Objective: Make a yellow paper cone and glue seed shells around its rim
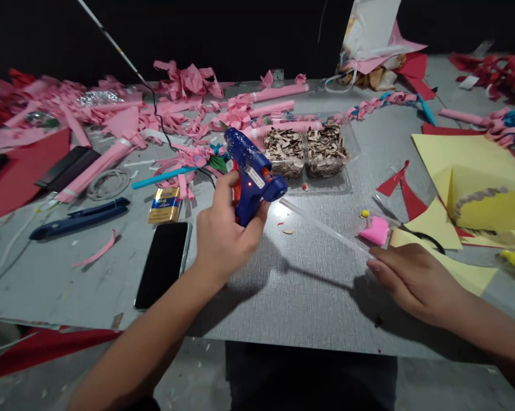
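My left hand (pixel 227 228) is wrapped round the handle of a blue glue gun (pixel 249 157), its nozzle pointing up and to the left. A small red light glows on the gun's side. Between the fingers of my right hand (pixel 415 279) is the end of a long, whitish glue stick (pixel 326 228). The other end of that stick meets the back of the gun; how deep it sits there I cannot tell. Beyond the gun stands a clear plastic box (pixel 347 177) with small flat pale pieces in two compartments.
A phone (pixel 163 265), a gold-and-blue packet (pixel 165 204) and a dark blue stapler-like tool (pixel 80 218) lie left. Pink paper strips (pixel 189 80) cover the back. Scissors (pixel 411 228), a small pink bag (pixel 375 229) and yellow paper (pixel 433 154) are at right.
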`<state>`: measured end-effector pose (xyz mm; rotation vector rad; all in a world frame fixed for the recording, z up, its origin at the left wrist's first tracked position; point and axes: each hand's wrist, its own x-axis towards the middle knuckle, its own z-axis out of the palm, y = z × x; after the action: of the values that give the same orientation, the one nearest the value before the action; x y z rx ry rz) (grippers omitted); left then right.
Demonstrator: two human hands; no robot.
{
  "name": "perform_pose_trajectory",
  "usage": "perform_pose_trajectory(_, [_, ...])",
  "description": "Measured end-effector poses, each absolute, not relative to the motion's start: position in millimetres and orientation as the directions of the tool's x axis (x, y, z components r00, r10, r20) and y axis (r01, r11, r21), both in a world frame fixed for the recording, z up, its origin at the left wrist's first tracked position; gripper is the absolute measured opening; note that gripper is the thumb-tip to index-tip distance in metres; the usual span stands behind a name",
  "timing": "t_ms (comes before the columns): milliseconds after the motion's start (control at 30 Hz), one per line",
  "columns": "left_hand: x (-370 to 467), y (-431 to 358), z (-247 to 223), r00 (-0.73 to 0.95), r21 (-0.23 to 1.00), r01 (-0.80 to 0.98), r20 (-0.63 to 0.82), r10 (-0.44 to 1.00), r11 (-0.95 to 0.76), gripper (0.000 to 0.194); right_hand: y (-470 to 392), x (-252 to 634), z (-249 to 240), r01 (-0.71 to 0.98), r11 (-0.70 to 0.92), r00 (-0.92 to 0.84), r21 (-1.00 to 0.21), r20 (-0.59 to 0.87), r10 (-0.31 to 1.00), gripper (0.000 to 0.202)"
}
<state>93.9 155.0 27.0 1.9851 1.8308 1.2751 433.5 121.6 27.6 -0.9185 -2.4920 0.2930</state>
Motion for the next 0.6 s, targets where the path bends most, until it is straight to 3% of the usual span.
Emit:
perform_pose_trajectory(300, [96.3, 153.1, 33.3, -0.1, 0.585, 0.788, 0.428, 0.898, -0.191, 0.05, 119.9, 436.1, 30.6, 0.565, 0.691, -0.635, -0.451, 0.296, 0.713, 0.031])
perform_pose_trajectory(600, [96.7, 154.1, 31.5, -0.104, 0.548, 0.816, 0.452, 0.886, -0.183, 0.052, 121.6, 438.8, 31.7, 0.573, 0.732, -0.653, -0.369, 0.334, 0.68, 0.038])
